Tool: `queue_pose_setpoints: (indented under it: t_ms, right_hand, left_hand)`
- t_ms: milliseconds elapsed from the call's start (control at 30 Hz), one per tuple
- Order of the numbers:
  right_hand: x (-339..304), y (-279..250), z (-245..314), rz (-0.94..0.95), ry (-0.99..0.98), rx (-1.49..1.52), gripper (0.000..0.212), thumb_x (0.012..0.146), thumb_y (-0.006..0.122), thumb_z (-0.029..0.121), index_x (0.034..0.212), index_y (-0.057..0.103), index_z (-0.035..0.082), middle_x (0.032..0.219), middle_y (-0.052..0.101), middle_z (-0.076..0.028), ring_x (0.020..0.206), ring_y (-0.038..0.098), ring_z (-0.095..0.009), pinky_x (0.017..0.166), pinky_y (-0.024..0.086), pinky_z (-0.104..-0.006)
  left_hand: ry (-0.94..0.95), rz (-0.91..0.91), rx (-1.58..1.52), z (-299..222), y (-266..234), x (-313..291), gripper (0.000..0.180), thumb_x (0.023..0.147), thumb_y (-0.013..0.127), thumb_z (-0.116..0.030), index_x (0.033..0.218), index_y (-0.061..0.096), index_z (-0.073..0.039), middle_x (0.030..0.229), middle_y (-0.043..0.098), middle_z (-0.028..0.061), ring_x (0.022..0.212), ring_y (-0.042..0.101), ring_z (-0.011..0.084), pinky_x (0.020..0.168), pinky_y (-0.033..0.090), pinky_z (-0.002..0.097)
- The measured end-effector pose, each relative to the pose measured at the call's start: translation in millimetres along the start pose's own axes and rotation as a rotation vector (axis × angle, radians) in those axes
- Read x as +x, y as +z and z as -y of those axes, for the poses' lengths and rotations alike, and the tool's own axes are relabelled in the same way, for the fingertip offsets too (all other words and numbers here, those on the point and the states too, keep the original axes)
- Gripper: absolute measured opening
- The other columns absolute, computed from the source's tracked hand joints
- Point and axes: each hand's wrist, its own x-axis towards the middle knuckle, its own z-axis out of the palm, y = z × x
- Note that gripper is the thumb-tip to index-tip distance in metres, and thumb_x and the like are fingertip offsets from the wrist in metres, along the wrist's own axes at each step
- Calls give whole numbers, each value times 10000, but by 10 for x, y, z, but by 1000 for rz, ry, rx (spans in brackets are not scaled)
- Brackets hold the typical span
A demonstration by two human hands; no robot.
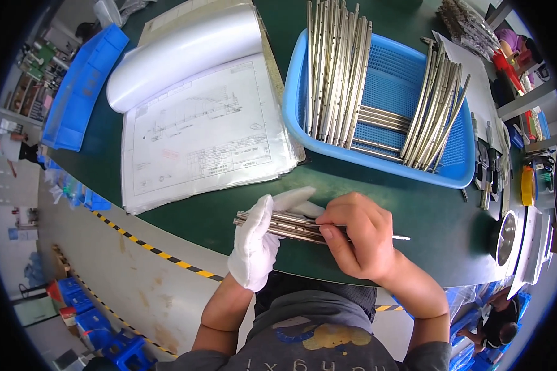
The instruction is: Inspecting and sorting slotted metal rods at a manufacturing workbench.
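Observation:
My left hand (pixel 252 247), in a white glove, is closed around a bundle of slim metal tubes (pixel 291 227) with small holes along their sides. The bundle lies roughly level above the table's near edge. White glove fabric shows behind the tubes. My bare right hand (pixel 368 238) is at the bundle's right end, thumb and forefinger pinched on a thin metal rod (pixel 401 238). The rod's tip sticks out to the right past my hand. The tubes' right ends are partly hidden behind my right fingers.
A blue basket (pixel 377 162) at the back right holds two groups of similar tubes. An open drawing binder (pixel 198 139) lies left of it, beside a blue bin (pixel 83 93). Calipers (pixel 490 164), a round metal dish (pixel 506 238) and yellow tape (pixel 527 184) are on the right.

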Motion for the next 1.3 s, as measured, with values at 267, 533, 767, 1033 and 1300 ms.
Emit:
queue_pose_setpoints:
  t_ms: [267, 533, 767, 1033, 1300]
  right_hand:
    - [26, -4, 16, 34, -52, -47, 173, 653, 641, 47, 780, 525, 66, 761, 538, -44, 608, 538, -212, 500, 431, -302]
    - [33, 17, 94, 46, -170, -265, 211, 605, 636, 80, 774, 509, 61, 767, 536, -41, 597, 531, -181, 472, 408, -285]
    - [45, 21, 129, 74, -118, -252, 215, 589, 636, 61, 764, 510, 65, 740, 528, -56, 583, 523, -199, 468, 402, -309]
    - [97, 1, 112, 111, -232, -319, 201, 643, 651, 91, 755, 489, 54, 722, 506, -50, 580, 506, -205, 478, 395, -313]
    - [307, 144, 78, 125, -179, -110, 171, 659, 624, 71, 728, 469, 46, 673, 459, -67, 583, 491, -238, 501, 397, -332]
  left_hand:
    - [-6, -28, 19, 12, -6, 5, 515, 939, 253, -327, 1149, 494, 77, 960, 605, 134, 883, 558, 172, 860, 395, 300]
    - [20, -25, 48, 8, 1, 18, 509, 939, 269, -338, 1111, 532, 63, 942, 613, 124, 860, 565, 170, 835, 413, 299]
    - [0, -11, 42, 18, -21, 16, 515, 939, 277, -358, 1097, 551, 49, 910, 621, 110, 829, 572, 151, 800, 429, 282]
    - [20, 7, 45, 21, -27, 38, 505, 939, 293, -361, 1097, 554, 41, 918, 615, 90, 844, 564, 134, 789, 428, 265]
    - [34, -135, -98, 174, -130, -2, 430, 931, 366, -297, 1082, 538, 66, 1017, 583, 98, 922, 541, 159, 841, 395, 288]
